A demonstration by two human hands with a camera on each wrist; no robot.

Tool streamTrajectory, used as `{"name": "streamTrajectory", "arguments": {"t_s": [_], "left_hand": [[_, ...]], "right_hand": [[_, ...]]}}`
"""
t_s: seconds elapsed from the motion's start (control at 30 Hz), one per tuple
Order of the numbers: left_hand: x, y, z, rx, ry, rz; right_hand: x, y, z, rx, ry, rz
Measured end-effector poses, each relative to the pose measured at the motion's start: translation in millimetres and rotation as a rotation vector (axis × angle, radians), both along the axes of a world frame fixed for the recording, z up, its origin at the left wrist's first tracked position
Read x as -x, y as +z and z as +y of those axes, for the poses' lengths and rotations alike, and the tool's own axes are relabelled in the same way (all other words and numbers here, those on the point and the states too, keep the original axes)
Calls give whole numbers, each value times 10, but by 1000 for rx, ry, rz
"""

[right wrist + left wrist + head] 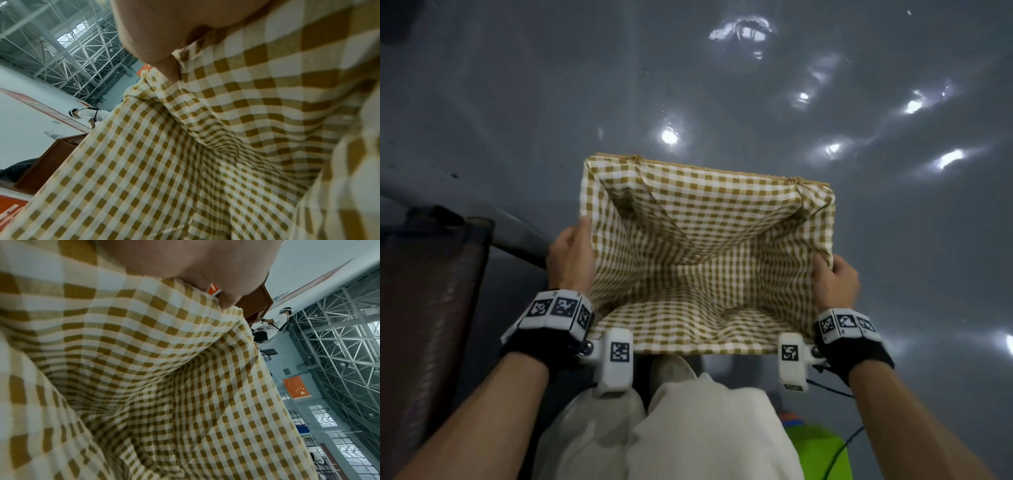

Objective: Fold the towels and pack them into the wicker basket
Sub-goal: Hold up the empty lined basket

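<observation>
The wicker basket [822, 202], checked lining [698, 246] bare, is grasped at nine o'clock by the left hand [570, 255] and at three by the right hand [835, 279], above the glossy grey floor [517, 102], a brown chair [428, 291] at eight o'clock.

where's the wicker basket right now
In the head view the wicker basket is centre frame, gripped at its sides by the left hand and right hand, above the grey floor.

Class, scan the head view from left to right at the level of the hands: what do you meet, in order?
Brown furniture edge → left hand → gingham-lined wicker basket → right hand → glossy grey floor.
</observation>
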State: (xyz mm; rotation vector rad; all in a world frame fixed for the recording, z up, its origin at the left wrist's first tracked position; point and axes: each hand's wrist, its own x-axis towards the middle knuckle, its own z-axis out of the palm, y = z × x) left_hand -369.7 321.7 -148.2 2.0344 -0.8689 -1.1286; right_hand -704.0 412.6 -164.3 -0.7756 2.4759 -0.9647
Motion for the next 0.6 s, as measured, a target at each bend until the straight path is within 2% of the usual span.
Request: {"name": "streamTrajectory", "arguments": {"t_s": [0.17, 0.23, 0.33, 0.4, 0.47, 0.6], "left_hand": [[-11, -327, -6, -28, 7, -44], [-55, -371, -22, -18, -33, -123], [-72, -338, -57, -14, -135, -221], [-86, -243, -58, -34, -217, -256], [-152, -62, -15, -56, -267, -219], [-407, 599, 202, -45, -304, -121]], "right_hand": [[22, -248, 2, -26, 45, -45], [9, -260, -69, -38, 70, -55], [-30, -214, -181, -157, 122, -62], [-77, -104, -201, -256, 179, -4], [-157, 103, -180, -332, 264, 94], [-537, 838, -165, -464, 506, 206]]}}
